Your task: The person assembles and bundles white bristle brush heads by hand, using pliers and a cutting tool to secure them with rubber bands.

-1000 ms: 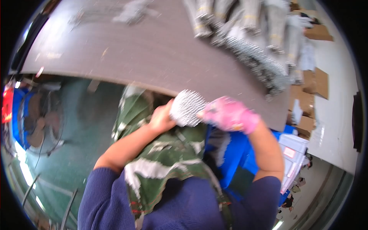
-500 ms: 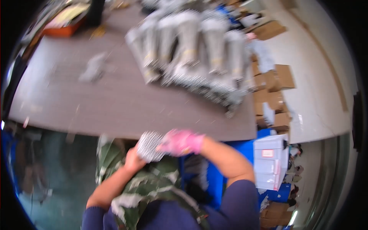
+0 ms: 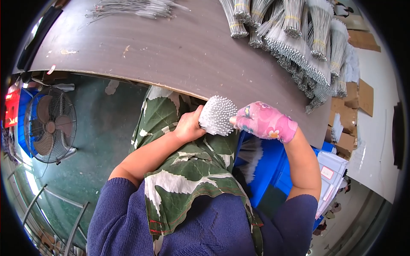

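Observation:
A bundle of thin wire brushes (image 3: 218, 115) stands over my lap, its many white bristled tips facing up at me. My bare left hand (image 3: 190, 125) is closed round the bundle's left side. At the right edge of the bundle is my right hand (image 3: 264, 121), in a pink flowered glove with bare fingertips. Its thumb and fingers are pinched together, touching or nearly touching the outer tips; what lies between them is too small to make out. More banded wire brush bundles (image 3: 292, 21) lie piled at the table's far right.
The brown table (image 3: 183, 51) has its front edge just beyond my hands. Loose wire brushes (image 3: 136, 7) lie at its far side. Blue bins (image 3: 267, 170) stand by my right arm, near cardboard boxes (image 3: 344, 111). A standing fan (image 3: 50, 126) is on the floor at left.
The view has swung, so hands and table sit differently in it and the fan shows. My right hand has drawn from over the bundle to its right edge; the left keeps its hold.

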`<state>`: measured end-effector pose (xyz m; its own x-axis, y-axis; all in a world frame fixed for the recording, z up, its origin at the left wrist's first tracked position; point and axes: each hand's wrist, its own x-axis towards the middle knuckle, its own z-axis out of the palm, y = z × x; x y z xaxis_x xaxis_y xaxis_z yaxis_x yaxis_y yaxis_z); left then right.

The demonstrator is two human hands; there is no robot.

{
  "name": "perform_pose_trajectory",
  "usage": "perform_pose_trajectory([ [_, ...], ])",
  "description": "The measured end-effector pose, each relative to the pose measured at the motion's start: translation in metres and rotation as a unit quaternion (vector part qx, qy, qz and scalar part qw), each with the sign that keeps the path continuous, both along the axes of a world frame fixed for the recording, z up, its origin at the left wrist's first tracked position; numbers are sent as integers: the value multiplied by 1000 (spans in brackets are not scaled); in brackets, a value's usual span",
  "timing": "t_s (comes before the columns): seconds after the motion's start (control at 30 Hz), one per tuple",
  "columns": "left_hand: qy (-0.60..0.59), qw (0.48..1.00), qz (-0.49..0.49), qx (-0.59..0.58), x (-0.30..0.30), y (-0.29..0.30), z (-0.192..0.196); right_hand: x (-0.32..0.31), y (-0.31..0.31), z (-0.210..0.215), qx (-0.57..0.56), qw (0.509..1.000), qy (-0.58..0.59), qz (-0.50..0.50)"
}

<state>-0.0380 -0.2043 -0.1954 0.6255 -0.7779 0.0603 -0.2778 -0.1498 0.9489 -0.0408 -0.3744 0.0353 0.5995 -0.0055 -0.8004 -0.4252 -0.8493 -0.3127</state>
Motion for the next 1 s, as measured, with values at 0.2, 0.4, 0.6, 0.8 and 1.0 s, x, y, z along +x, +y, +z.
perform_pose_trajectory([
  [0.2, 7, 1000, -4, 10, 0, -2, 1, -1, -5, -5, 6, 1000, 7, 22],
  [0.4, -1, 1000, -9, 0, 3, -3, 0, -1, -7, 5, 24, 1000, 4, -4],
  [0.6, 9, 1000, -15, -6, 3, -4, 3, 2, -5, -2, -22, 997, -8, 77],
  [0.8, 11, 1000, -17, -1, 3, -2, 3, 6, 0, -1, -68, 988, -22, 136],
  [1.0, 14, 1000, -14, -7, 3, -3, 5, 6, 0, -5, -70, 989, 0, 128],
])
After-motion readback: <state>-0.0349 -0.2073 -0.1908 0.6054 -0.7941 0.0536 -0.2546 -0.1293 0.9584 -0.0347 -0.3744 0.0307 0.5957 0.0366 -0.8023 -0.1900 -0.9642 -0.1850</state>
